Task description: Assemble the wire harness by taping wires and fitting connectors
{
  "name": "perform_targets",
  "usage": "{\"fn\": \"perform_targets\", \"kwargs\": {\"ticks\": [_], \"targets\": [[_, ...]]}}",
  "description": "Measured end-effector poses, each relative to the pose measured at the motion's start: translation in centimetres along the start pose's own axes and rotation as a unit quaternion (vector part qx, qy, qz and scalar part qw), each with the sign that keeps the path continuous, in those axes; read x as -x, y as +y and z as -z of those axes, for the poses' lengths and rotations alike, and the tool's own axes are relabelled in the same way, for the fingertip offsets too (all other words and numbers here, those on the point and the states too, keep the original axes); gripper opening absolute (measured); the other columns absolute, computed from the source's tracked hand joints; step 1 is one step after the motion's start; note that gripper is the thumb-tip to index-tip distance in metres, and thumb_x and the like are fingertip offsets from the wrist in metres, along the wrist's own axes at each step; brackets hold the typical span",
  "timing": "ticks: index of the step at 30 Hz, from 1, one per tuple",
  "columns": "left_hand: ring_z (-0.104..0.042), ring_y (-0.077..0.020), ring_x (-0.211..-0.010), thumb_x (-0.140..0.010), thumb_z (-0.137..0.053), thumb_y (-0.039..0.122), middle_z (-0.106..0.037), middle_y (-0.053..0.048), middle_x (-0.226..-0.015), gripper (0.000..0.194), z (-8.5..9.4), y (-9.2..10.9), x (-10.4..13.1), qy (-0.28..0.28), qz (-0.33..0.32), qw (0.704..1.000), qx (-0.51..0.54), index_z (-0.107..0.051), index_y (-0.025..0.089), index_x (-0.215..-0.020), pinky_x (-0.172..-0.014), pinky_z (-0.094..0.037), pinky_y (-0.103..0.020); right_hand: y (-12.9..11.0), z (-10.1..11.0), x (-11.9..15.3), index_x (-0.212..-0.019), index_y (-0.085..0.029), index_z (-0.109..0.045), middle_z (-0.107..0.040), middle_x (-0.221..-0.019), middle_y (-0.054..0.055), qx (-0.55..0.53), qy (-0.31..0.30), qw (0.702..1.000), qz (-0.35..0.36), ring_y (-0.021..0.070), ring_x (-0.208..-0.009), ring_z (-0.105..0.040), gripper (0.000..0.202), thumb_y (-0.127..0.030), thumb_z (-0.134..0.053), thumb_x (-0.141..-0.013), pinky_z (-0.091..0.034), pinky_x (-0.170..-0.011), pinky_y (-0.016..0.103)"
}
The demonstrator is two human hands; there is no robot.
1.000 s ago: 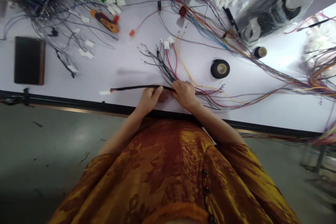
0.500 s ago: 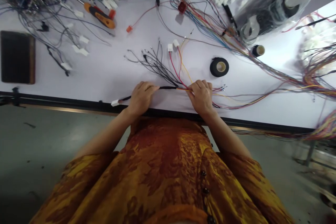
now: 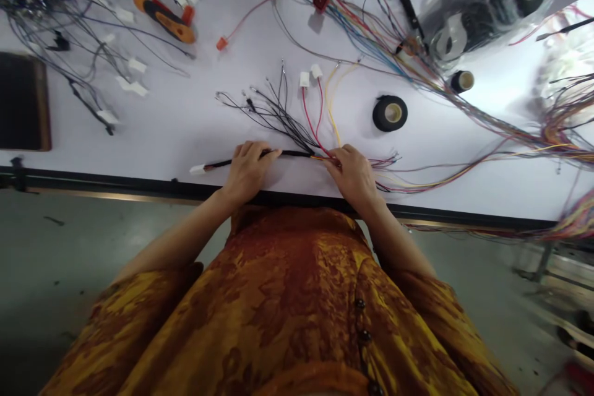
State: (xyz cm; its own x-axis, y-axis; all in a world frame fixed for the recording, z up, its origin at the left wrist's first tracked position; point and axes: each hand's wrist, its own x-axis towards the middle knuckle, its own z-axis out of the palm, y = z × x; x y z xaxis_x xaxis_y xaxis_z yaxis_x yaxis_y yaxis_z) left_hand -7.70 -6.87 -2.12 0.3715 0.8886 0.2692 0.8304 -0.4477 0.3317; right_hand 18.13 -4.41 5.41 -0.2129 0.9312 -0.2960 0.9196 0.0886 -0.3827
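A wire harness (image 3: 297, 153) wrapped in black tape lies along the front of the table. My left hand (image 3: 249, 168) is closed around its taped stretch, and a white connector (image 3: 197, 169) sticks out to the left. My right hand (image 3: 353, 174) grips the bundle where red, yellow and orange wires leave the tape; its fingertips partly hide them. Black wires (image 3: 283, 117) with bare terminals fan out beyond the hands. Two red wires end in white connectors (image 3: 304, 79). Yellow wires (image 3: 330, 105) curve away beside them. A roll of black tape (image 3: 390, 113) lies right of these.
An orange-handled screwdriver (image 3: 164, 17), a dark tablet-like object (image 3: 23, 102) and tangled wires (image 3: 41, 0) are at the left. Loose wires (image 3: 371, 43) run across the back to the right, near a clear plastic bag of rolls (image 3: 492, 12). A small spool (image 3: 462, 81) stands nearby.
The white connector at the left end has swung slightly upward and the yellow wires have spread differently. Both hands keep their hold. The whole view has shifted a little.
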Motion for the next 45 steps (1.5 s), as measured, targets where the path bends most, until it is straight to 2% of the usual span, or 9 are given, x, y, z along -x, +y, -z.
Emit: {"fn": "perform_targets", "kwargs": {"ticks": [7, 13, 16, 20, 22, 27, 33, 37, 45], "targets": [[-0.059, -0.0262, -0.098, -0.097, -0.051, 0.020, -0.070, -0.010, -0.108, 0.028, 0.2, 0.0, -0.2, 0.000, 0.029, 0.998, 0.049, -0.070, 0.023, -0.116, -0.085, -0.045, -0.042, 0.8, -2.7, -2.5, -0.079, -0.019, -0.059, -0.061, -0.081, 0.003, -0.153, 0.109, 0.982, 0.006, 0.0165, -0.075, -0.055, 0.006, -0.015, -0.059, -0.084, -0.041, -0.073, 0.031], [-0.065, -0.0200, -0.093, -0.098, -0.052, 0.028, -0.071, -0.008, -0.099, 0.020, 1.4, 1.6, -2.4, 0.050, 0.087, 0.963, 0.252, -0.069, 0.020, -0.103, -0.084, -0.052, -0.036, 1.8, -4.5, -1.5, -0.082, -0.020, -0.057, -0.056, -0.081, 0.001, -0.253, 0.200, 0.945, 0.052, 0.0123, -0.066, -0.052, 0.007, -0.022, -0.055, -0.088, -0.043, -0.066, 0.027], [-0.065, -0.0151, -0.084, -0.095, -0.059, 0.033, -0.073, -0.006, -0.103, 0.019, 1.1, 2.2, -5.7, 0.064, 0.150, 0.915, 0.368, -0.066, 0.022, -0.108, -0.073, -0.052, -0.029, 2.0, -4.8, -0.8, -0.084, -0.020, -0.059, -0.058, -0.088, 0.002, -0.239, 0.196, 0.947, 0.082, 0.0098, -0.061, -0.050, 0.006, -0.020, -0.054, -0.088, -0.043, -0.063, 0.026], [-0.064, -0.0106, -0.068, -0.086, -0.073, 0.033, -0.072, -0.007, -0.112, 0.040, 1.2, 1.5, -9.9, -0.015, 0.222, 0.771, 0.596, -0.057, 0.026, -0.121, -0.057, -0.049, -0.024, 2.2, -4.8, -0.3, -0.093, -0.019, -0.066, -0.063, -0.099, 0.007, -0.188, 0.150, 0.964, 0.116, 0.0144, -0.076, -0.059, 0.014, -0.017, -0.053, -0.088, -0.046, -0.068, 0.028], [-0.061, -0.0096, -0.063, -0.085, -0.074, 0.033, -0.072, -0.005, -0.101, 0.038, 2.1, 0.9, -10.3, -0.019, 0.226, 0.737, 0.637, -0.059, 0.025, -0.119, -0.054, -0.047, -0.023, 2.2, -4.6, -0.2, -0.099, -0.019, -0.069, -0.063, -0.102, 0.008, -0.161, 0.125, 0.972, 0.115, 0.0170, -0.084, -0.062, 0.019, -0.017, -0.053, -0.089, -0.047, -0.071, 0.028], [-0.058, -0.0110, -0.059, -0.080, -0.078, 0.033, -0.066, 0.000, -0.077, 0.036, 4.3, 0.4, -5.4, 0.072, 0.231, 0.793, 0.559, -0.063, 0.026, -0.112, -0.055, -0.049, -0.025, 1.7, -3.7, -0.4, -0.118, -0.018, -0.071, -0.064, -0.105, 0.010, -0.110, 0.075, 0.986, 0.100, 0.0190, -0.087, -0.063, 0.032, -0.024, -0.048, -0.097, -0.047, -0.073, 0.030], [-0.065, -0.0130, -0.075, -0.088, -0.066, 0.034, -0.070, -0.002, -0.087, 0.027, 2.4, 0.3, 0.4, 0.129, 0.260, 0.882, 0.371, -0.059, 0.021, -0.110, -0.071, -0.053, -0.028, 0.2, -2.1, -2.6, -0.098, -0.016, -0.076, -0.065, -0.097, 0.008, -0.131, 0.053, 0.987, 0.081, 0.0177, -0.083, -0.061, 0.022, -0.026, -0.056, -0.096, -0.046, -0.076, 0.030], [-0.058, -0.0115, -0.064, -0.090, -0.062, 0.036, -0.063, 0.000, -0.079, 0.029, 1.0, 0.1, 1.1, 0.170, 0.248, 0.892, 0.337, -0.059, 0.020, -0.114, -0.062, -0.048, -0.027, -0.7, -1.7, -4.1, -0.090, -0.018, -0.074, -0.066, -0.094, 0.007, -0.139, 0.032, 0.985, 0.095, 0.0166, -0.079, -0.059, 0.014, -0.016, -0.059, -0.089, -0.045, -0.075, 0.030], [-0.055, -0.0114, -0.060, -0.090, -0.061, 0.039, -0.061, 0.000, -0.076, 0.025, 0.7, 0.0, 1.3, 0.157, 0.242, 0.893, 0.346, -0.062, 0.021, -0.108, -0.060, -0.046, -0.028, -1.9, -2.4, -5.0, -0.083, -0.017, -0.066, -0.064, -0.093, 0.010, -0.064, 0.000, 0.996, 0.064, 0.0206, -0.081, -0.056, 0.010, -0.011, -0.060, -0.079, -0.044, -0.074, 0.033]]}}
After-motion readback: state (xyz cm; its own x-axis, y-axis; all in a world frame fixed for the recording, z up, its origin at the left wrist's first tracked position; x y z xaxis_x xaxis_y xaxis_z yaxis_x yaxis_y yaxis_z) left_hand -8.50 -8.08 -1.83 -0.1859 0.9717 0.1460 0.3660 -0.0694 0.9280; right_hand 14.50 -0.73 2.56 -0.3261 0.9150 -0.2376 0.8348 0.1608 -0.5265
